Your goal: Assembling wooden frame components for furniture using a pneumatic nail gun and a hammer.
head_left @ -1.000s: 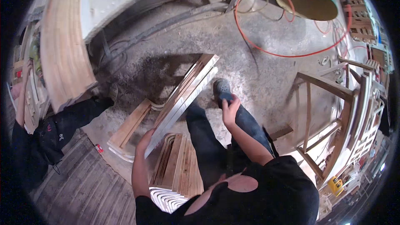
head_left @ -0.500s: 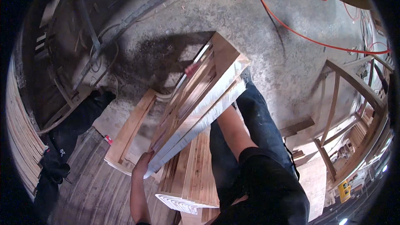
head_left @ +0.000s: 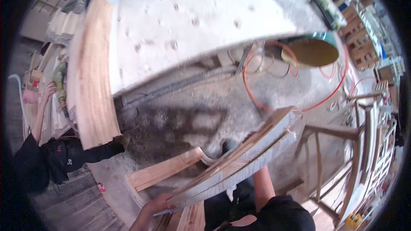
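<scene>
Rightward swings the wood bundle, left hand gripping its near end, right hand hidden behind it, hold unclear, and the counter is back in view!

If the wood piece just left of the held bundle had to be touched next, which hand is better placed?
Left hand, probably: it holds the near end of the bundle, close to the wood piece. The right forearm disappears behind the bundle, farther from that piece, and its hand is mostly hidden.
</scene>
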The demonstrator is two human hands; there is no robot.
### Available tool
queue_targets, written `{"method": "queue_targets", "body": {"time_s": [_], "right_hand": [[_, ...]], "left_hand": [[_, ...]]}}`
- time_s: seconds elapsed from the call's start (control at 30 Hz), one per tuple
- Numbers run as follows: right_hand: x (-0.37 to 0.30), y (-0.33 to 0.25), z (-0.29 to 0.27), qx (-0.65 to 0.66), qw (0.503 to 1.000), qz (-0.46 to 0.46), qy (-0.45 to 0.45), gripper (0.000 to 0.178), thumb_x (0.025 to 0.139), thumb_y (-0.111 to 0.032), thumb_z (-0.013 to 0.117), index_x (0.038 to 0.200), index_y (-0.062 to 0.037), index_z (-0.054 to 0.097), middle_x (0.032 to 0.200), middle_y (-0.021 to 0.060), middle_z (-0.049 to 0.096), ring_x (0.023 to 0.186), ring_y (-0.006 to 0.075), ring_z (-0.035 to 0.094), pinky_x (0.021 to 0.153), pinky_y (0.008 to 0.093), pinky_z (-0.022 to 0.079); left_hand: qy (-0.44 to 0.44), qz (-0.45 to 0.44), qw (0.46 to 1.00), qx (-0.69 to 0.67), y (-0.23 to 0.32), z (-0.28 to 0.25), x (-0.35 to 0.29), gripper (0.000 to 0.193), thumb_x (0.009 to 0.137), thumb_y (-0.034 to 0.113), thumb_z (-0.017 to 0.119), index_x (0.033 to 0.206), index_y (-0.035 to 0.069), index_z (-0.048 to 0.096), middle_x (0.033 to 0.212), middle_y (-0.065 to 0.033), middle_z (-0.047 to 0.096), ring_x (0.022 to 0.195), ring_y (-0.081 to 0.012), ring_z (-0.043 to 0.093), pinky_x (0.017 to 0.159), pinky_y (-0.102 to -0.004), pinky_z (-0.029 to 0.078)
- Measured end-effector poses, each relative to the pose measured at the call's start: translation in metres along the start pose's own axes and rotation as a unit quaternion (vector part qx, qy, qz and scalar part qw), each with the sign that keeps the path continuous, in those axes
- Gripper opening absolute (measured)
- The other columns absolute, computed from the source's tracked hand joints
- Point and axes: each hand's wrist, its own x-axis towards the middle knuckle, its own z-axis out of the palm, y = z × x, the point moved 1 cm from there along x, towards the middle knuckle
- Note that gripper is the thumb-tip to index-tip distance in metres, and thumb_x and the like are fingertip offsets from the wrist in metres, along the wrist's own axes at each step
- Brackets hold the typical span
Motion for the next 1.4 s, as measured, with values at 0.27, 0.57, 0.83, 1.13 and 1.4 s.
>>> {"method": "queue_targets", "body": {"time_s": [0.27, 0.57, 0.83, 1.13, 1.4], "right_hand": [[-0.094, -0.209, 0.314, -0.238, 0.944, -0.228, -0.033, 0.064, 0.087, -0.055, 0.032, 0.135, -0.0126, 0.024, 0.136, 0.0065, 0.03, 0.121, 0.0231, 0.033, 0.098, 0.0367, 0.03], [-0.072, -0.232, 0.441, -0.457, 0.762, -0.454, -0.067, 0.062, 0.092, -0.047, 0.027, 0.135, -0.0034, 0.023, 0.136, 0.0131, 0.03, 0.124, 0.0228, 0.03, 0.103, 0.0324, 0.022], [0.069, -0.142, 0.52, -0.685, 0.498, -0.519, -0.118, 0.049, 0.095, -0.036, 0.026, 0.12, 0.004, 0.041, 0.069, 0.0264, 0.056, 0.071, 0.0334, 0.058, 0.065, 0.0432, 0.044], [0.061, -0.116, 0.53, -0.681, 0.491, -0.527, -0.128, 0.032, 0.082, -0.028, 0.052, 0.102, -0.0024, 0.054, 0.12, 0.022, 0.043, 0.112, 0.0377, 0.039, 0.091, 0.0452, 0.032], [0.079, -0.193, 0.306, -0.707, 0.674, -0.213, 0.017, 0.041, 0.085, -0.037, 0.048, 0.098, 0.0011, 0.055, 0.092, 0.018, 0.056, 0.087, 0.029, 0.054, 0.079, 0.0361, 0.042]], "left_hand": [[-0.103, 0.054, 0.976, -0.184, 0.173, 0.051, -0.034, 0.056, 0.066, 0.024, 0.07, 0.113, 0.001, 0.052, 0.086, -0.0046, 0.059, 0.072, -0.0092, 0.055, 0.061, -0.0255, 0.046], [0.028, 0.235, 0.926, -0.293, 0.161, 0.066, 0.034, 0.048, 0.063, 0.022, 0.073, 0.099, 0.001, 0.05, 0.068, -0.0108, 0.056, 0.053, -0.0198, 0.056, 0.046, -0.0324, 0.044], [-0.132, 0.386, 0.811, -0.42, 0.156, -0.001, 0.107, 0.061, 0.072, 0.064, 0.053, 0.082, 0.004, 0.047, 0.059, -0.0119, 0.051, 0.049, -0.0221, 0.05, 0.046, -0.0322, 0.041], [0.038, 0.336, 0.81, -0.48, 0.184, -0.135, 0.159, 0.056, 0.082, 0.063, 0.034, 0.068, 0.009, 0.038, 0.046, -0.003, 0.036, 0.032, -0.0146, 0.034, 0.031, -0.028, 0.03], [0.401, 0.202, 0.803, -0.391, 0.179, -0.139, 0.176, 0.051, 0.087, 0.049, 0.038, 0.091, 0.001, 0.055, 0.071, -0.0099, 0.057, 0.063, -0.019, 0.056, 0.057, -0.0279, 0.046]]}}
